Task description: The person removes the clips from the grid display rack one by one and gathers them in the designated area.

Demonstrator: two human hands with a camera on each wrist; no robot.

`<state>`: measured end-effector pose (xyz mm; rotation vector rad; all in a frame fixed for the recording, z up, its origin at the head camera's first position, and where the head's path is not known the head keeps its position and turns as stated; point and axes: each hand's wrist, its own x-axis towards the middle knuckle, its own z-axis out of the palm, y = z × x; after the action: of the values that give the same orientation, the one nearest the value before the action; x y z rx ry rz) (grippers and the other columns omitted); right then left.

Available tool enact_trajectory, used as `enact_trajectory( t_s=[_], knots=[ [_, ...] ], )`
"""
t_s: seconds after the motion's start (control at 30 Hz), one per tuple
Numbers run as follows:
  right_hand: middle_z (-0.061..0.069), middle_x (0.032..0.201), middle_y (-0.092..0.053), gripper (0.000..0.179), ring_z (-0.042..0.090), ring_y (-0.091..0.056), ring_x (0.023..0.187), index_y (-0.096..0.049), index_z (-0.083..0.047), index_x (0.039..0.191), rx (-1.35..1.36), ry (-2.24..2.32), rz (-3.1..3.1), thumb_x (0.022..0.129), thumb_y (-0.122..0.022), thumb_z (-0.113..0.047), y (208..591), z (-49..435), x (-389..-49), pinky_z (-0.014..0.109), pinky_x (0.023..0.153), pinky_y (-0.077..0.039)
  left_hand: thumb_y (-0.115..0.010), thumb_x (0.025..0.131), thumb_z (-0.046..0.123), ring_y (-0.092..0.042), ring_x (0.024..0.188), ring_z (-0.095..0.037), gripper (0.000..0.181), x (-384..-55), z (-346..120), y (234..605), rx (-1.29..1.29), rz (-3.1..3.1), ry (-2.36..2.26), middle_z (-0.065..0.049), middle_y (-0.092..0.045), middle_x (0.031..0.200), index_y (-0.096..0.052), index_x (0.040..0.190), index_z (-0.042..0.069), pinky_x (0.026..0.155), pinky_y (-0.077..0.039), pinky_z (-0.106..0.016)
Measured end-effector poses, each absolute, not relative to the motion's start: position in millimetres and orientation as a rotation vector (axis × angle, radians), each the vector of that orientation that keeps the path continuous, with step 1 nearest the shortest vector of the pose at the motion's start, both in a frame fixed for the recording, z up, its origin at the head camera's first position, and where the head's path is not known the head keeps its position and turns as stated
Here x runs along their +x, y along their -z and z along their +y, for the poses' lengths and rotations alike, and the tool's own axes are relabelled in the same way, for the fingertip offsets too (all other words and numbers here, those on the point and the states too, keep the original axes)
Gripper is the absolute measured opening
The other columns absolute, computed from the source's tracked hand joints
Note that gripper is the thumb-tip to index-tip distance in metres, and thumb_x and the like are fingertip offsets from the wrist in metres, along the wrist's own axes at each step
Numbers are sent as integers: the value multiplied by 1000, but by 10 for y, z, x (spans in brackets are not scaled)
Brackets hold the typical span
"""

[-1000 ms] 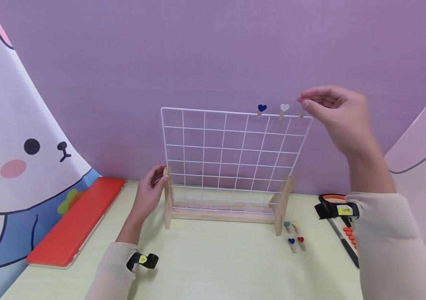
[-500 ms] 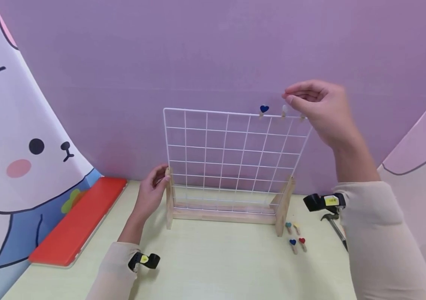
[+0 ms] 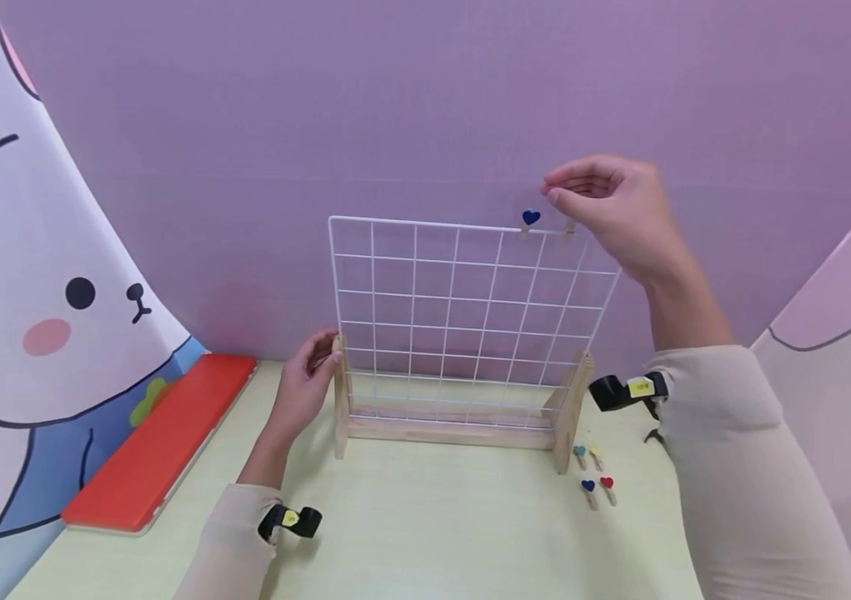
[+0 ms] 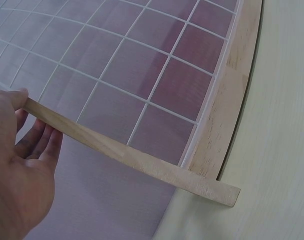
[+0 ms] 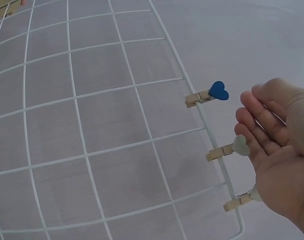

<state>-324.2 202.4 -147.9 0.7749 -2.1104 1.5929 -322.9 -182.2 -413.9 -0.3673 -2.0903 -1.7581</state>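
A white wire grid stands upright in a wooden stand. My left hand pinches the top of the stand's left upright between thumb and fingers. Clipped along the grid's top bar are a blue heart clothespin, a white heart clothespin and a third, pale-hearted clothespin near the corner. Beside them hovers my right hand, its fingers loosely bent with nothing visible between them. Its fingertips are close to the blue heart, apart from it. In the head view this hand hides the corner clothespin.
Several heart clothespins lie on the table right of the stand. A red flat case lies at the left. A hammer is mostly hidden behind my right sleeve. The purple wall rises behind the grid.
My right hand has left the corner clothespin and moved left along the top bar, past the white heart toward the blue one. My left hand has kept its hold on the upright.
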Motion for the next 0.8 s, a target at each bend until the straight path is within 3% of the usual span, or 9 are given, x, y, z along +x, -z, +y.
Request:
enact_trajectory(
  t_s=[0.3, 0.47, 0.8],
  knots=[
    [-4, 93, -79, 16, 8, -70, 83, -77, -2, 107, 727, -1509, -2211, 92, -77, -8, 1519, 2015, -3282, 16, 62, -54, -57, 106, 10, -57, 117, -2, 42, -3229, -1812, 4124, -376, -2092, 1750, -25, -57, 143, -52, 146, 0, 100, -48, -6],
    [-9, 90, -78, 14, 8, -69, 79, -77, -5, 106, 703, -1460, -2250, 93, -76, -9, 1544, 1982, -3297, 17, 59, -52, -58, 105, 9, -58, 117, -6, 41, -3224, -1818, 4124, -362, -2091, 1760, -24, -58, 142, -52, 146, 1, 100, -48, -6],
    [-13, 89, -76, 22, 8, -70, 88, -75, -1, 112, 677, -1392, -2320, 92, -77, -8, 1618, 1941, -3322, 14, 75, -56, -58, 106, 9, -58, 116, -1, 41, -3214, -1817, 4141, -378, -2077, 1757, -25, -58, 141, -53, 145, 0, 100, -48, -6]
  ],
)
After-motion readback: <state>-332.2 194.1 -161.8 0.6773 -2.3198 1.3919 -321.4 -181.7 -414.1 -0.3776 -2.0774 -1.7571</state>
